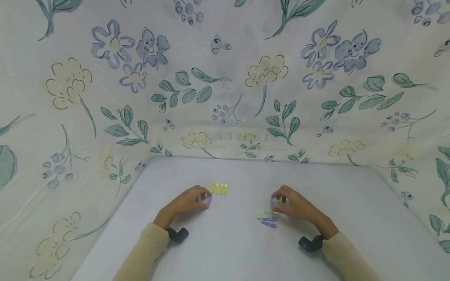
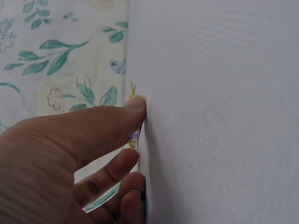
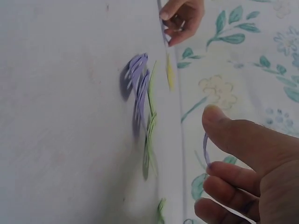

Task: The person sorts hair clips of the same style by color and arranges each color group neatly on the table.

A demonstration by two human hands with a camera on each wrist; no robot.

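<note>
Between thumb and finger, my left hand (image 1: pixel 190 202) pinches a purple snap hair clip (image 1: pixel 209 200), held upright at the table; the thumb hides most of it in the left wrist view. Just beyond those fingertips, several yellow hair clips (image 1: pixel 221 189) lie side by side in a row. My right hand (image 1: pixel 297 205) pinches another purple hair clip (image 3: pixel 205 148) by its ends, above a loose group of clips. In that group are two purple clips (image 1: pixel 269 224) and some light green clips (image 1: pixel 261 214), one partly behind the right fingers.
A white table (image 1: pixel 225 249) lies under both hands. Behind it and along its sides hangs a floral-patterned sheet (image 1: pixel 232 89). Dark bands with a camera part (image 1: pixel 178 235) sit at both wrists, by the cream sleeves (image 1: pixel 145 249).
</note>
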